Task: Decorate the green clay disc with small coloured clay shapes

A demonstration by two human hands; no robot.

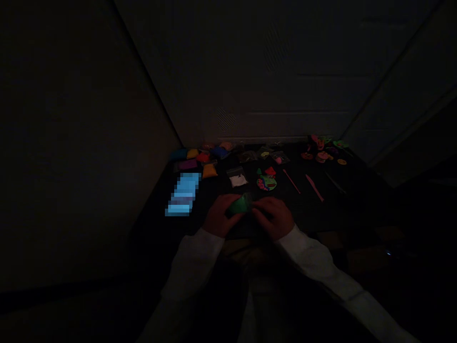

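Note:
Near the table's front edge, my left hand (219, 214) is closed around a small clear bag of green clay (240, 205). My right hand (274, 215) has its thumb and fingers pinched at the right edge of the same bag. Just beyond my hands lies a round, flat green clay piece (266, 183) with pink, blue and red details. A small red clay shape (270, 171) touches or nearly touches its top. To the left of it is a bag of white clay (237, 178). The dim light hides the fine detail of my fingers.
A lit phone (183, 194) lies on the dark table at the left. Several bags of coloured clay, among them an orange one (209, 170), line the back. At the right are a thin pink stick (292, 181), a pink plastic knife (314, 187) and colourful clay figures (321, 156).

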